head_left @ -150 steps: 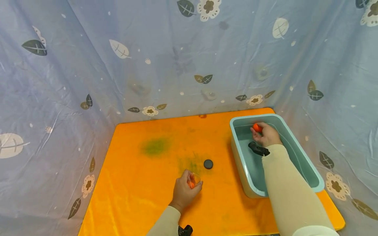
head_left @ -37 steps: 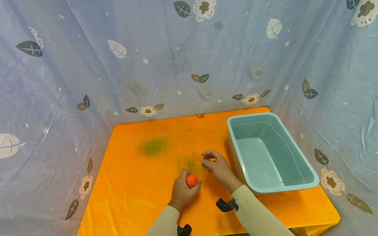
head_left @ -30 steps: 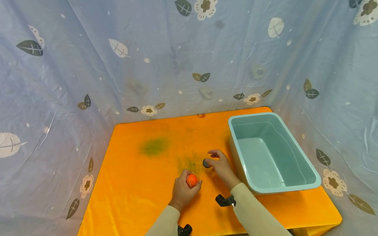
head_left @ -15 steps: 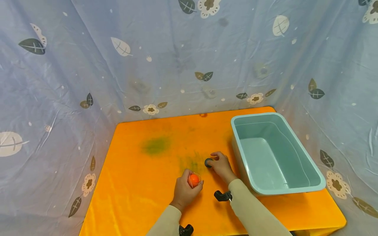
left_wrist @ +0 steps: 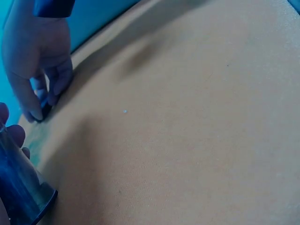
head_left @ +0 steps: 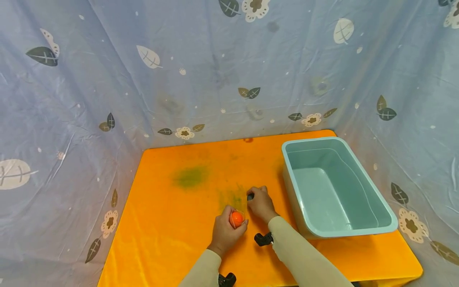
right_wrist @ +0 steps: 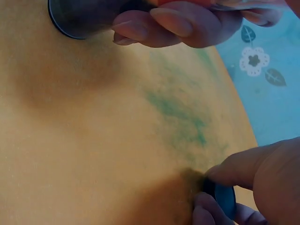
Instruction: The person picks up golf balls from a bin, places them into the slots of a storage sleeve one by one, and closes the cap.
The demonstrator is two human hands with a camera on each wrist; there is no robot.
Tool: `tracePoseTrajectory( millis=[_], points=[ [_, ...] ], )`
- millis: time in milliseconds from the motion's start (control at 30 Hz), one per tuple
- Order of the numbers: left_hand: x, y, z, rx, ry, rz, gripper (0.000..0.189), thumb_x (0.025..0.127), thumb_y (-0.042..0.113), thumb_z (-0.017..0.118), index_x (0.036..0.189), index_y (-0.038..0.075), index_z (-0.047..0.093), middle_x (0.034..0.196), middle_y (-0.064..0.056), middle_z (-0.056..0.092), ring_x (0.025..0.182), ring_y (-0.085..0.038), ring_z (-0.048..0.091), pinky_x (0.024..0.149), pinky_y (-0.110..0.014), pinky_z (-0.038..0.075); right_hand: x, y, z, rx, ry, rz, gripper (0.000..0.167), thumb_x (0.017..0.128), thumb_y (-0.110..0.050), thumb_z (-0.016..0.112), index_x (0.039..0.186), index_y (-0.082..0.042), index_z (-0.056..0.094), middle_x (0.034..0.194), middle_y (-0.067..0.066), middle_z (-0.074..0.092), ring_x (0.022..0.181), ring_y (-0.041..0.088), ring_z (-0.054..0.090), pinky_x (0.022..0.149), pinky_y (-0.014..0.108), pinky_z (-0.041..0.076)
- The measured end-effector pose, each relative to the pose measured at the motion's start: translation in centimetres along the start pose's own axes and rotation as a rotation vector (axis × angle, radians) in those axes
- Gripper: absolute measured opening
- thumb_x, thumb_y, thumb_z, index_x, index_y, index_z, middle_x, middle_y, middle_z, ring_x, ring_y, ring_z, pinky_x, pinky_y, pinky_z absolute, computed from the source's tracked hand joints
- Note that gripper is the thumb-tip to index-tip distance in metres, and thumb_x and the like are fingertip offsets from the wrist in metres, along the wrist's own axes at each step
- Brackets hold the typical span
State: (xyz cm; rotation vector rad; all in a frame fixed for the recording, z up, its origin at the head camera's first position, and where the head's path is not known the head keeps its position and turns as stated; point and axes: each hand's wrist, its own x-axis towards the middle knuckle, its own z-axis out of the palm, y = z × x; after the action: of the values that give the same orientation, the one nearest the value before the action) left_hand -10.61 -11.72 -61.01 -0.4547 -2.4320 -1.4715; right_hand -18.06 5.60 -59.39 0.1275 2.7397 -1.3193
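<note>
My left hand (head_left: 226, 231) grips a clear tapered container with an orange ball (head_left: 236, 219) at its mouth, above the front middle of the table. In the left wrist view the see-through wall of the container (left_wrist: 21, 183) shows at lower left, ending in a dark rim. My right hand (head_left: 261, 204), just right of and beyond it, pinches a small round black lid (head_left: 250, 196) between thumb and fingers. The right wrist view shows this lid (right_wrist: 225, 201) tipped on edge, close to the table. Whether the lid still touches the table I cannot tell.
A pale blue-green plastic tub (head_left: 297, 187) stands on the right side of the orange-covered table (head_left: 172, 215); no ball shows inside it. Green stains mark the cloth. Blue curtains (head_left: 211, 71) with leaf prints close off the back and both sides.
My right hand left the tub, where it held an orange ball, and came to the black lid, now pinched and tipped up. An orange ball now shows at the container's mouth. The left hand stays put.
</note>
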Motion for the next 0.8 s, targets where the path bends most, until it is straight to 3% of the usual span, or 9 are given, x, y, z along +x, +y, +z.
tracePoseTrajectory(
  millis=[200,400,600,800],
  points=[
    [0.1,0.1,0.0,0.014,0.010,0.001,0.038,0.084,0.024,0.092,0.105,0.019,0.061,0.085,0.009,0.071,0.067,-0.001,0.066,0.063,-0.024,0.059,-0.1,0.1,-0.7,0.015,0.006,0.000,0.024,0.096,-0.007,0.080,0.119,-0.009,0.073,0.116,0.017,0.053,0.090,0.033,0.064,0.088,0.051,0.057],
    [0.2,0.1,0.0,0.000,0.009,0.013,0.040,0.082,0.019,0.094,0.105,0.017,0.062,0.086,0.007,0.072,0.069,-0.003,0.068,0.065,-0.024,0.060,-0.9,-0.9,-2.0,0.178,0.000,-0.088,0.025,0.097,-0.007,0.081,0.120,-0.009,0.071,0.117,0.016,0.055,0.093,0.033,0.064,0.081,0.045,0.061],
    [0.3,0.0,0.0,0.023,0.022,0.031,0.041,0.080,0.017,0.094,0.104,0.016,0.060,0.081,0.008,0.070,0.063,0.000,0.064,0.059,-0.022,0.057,-3.2,-3.8,-4.3,0.465,-0.184,-0.165,0.027,0.101,-0.006,0.077,0.126,-0.006,0.069,0.118,0.014,0.062,0.078,0.038,0.072,0.070,0.039,0.062],
    [0.1,-0.1,0.0,0.037,0.028,0.056,0.041,0.081,0.021,0.092,0.104,0.014,0.059,0.077,0.009,0.066,0.062,0.000,0.062,0.057,-0.022,0.056,-5.2,-5.2,-6.0,0.464,-0.308,-0.229,0.032,0.102,-0.017,0.079,0.131,-0.006,0.069,0.121,0.011,0.067,0.087,0.038,0.069,0.075,0.040,0.060]
  ],
)
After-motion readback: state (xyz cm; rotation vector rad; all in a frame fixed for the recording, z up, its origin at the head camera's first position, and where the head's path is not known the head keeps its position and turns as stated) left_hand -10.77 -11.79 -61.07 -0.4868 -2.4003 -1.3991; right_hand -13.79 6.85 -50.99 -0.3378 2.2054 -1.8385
